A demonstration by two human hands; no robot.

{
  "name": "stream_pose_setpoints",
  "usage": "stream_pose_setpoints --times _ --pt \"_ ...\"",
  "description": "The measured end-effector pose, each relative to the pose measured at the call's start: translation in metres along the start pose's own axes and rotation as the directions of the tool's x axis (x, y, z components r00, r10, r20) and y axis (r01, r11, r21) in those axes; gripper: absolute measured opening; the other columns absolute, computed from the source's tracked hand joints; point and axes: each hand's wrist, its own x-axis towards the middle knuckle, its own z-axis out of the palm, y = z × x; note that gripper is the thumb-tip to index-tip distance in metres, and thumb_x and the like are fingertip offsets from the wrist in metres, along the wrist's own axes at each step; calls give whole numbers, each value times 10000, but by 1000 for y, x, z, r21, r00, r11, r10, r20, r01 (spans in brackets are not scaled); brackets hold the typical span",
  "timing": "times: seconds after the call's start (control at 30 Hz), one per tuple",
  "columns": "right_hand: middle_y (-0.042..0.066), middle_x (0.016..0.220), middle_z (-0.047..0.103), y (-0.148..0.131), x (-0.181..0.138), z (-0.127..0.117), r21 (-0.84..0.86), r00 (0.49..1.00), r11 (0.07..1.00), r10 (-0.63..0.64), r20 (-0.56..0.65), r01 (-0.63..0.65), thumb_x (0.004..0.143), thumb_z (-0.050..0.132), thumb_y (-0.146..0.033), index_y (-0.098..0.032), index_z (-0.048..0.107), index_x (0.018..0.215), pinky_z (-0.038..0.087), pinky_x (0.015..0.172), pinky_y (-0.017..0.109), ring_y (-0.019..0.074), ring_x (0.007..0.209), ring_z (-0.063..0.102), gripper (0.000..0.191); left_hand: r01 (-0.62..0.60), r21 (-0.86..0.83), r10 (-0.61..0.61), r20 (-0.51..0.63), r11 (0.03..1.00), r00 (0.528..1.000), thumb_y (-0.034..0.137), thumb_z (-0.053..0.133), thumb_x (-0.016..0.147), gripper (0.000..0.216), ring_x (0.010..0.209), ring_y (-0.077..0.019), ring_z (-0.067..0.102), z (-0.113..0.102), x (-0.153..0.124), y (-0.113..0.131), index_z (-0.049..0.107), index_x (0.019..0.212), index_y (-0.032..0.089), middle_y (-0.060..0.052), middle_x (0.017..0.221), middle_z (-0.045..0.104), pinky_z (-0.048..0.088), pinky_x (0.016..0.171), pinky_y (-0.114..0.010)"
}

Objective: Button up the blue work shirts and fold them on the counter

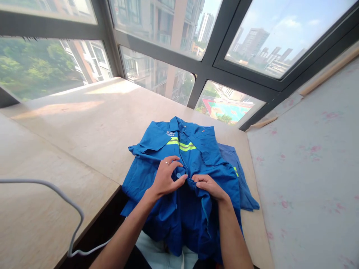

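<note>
Blue work shirt (196, 157) front-up on pale wood tabletop (92, 123), directly under both hands; collar beyond the grip, hem hanging over near edge, below the wrists. L hand (165, 179): grip pressed together, thumb & fingers pinching shirt front at a blue button (178, 175), right by the thumb tip; thin ring (167, 163) on one finger. R hand (209, 186): grip also closed, pinching opposite front edge, fabric bunched under fingertips. Both grips nearly touching, approx. mid-chest of shirt. Yellow-green reflective stripes (183, 145) just beyond the grip, across chest btwn collar flaps. Second blue garment (241, 183) underneath, poking out to R of the grip. White cable (64, 201) well to L of the grip, curving across tabletop & down over its edge. Pale sheet w/ pink blotches (308, 168) well to R of the grip. Big dark-framed windows (207, 71) far beyond the grip, w/ buildings & trees outside.
</note>
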Motion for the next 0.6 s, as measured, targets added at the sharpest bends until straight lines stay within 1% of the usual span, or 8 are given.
stream_pose_setpoints --times 0.1,0.2,0.27,0.33,0.4,0.43,0.5,0.6 --pt "-18 662 543 -5 2 7 -211 994 975 53 -94 -72 883 527 -505 -190 551 648 404 619 251 137 637 489 394 -13 192 -20 167 981 986 350 705 768 397 1164 -301 538 13 4 -1 617 1134 224 -120 1255 616 388 964 -435" --pt "-27 610 531 -8 -1 17 -457 961 881 -4 -275 -127 928 495 -467 -199 527 593 381 594 247 133 611 490 430 38 301 -104 208 953 973 313 687 810 310 1017 -281 604 28 1 -12 639 1100 216 -108 1067 692 404 864 -403" --pt "-21 601 538 -11 -3 26 -575 925 795 -47 -378 -194 925 524 -469 -212 511 573 366 581 255 139 602 501 436 60 311 -126 199 949 972 317 653 851 206 928 -260 617 34 -2 -20 661 1026 210 -91 967 701 401 809 -379" --pt "-6 645 570 -14 -4 36 -640 886 720 -76 -457 -268 889 597 -483 -226 528 605 375 587 268 159 629 535 390 91 256 -137 168 962 976 353 632 873 163 848 -235 612 36 -5 -27 666 901 197 -72 876 686 396 759 -352" --pt "21 759 617 -18 0 47 -684 859 665 -126 -497 -299 841 678 -459 -235 584 718 417 635 290 197 728 585 272 139 139 -156 117 980 981 389 624 878 224 777 -204 590 36 -6 -32 635 782 187 -45 781 647 394 725 -325" --pt "41 843 637 -19 4 52 -709 856 645 -162 -491 -285 825 707 -426 -236 611 808 442 679 309 221 803 602 214 163 61 -168 89 985 982 395 617 883 248 755 -189 578 35 -7 -34 616 750 186 -31 752 628 396 720 -313" --pt "80 1009 642 -20 14 62 -760 870 613 -235 -435 -215 814 730 -346 -235 621 985 471 777 353 260 945 599 230 195 -99 -192 38 976 981 389 588 899 262 736 -163 556 33 -7 -36 594 733 187 -11 736 607 404 723 -294" --pt "101 1074 618 -18 31 71 -789 865 589 -289 -410 -177 811 724 -270 -232 605 1016 479 828 392 284 996 573 240 238 -257 -247 -6 937 969 394 549 913 275 715 -144 523 29 -8 -36 584 731 191 8 723 576 411 713 -273"
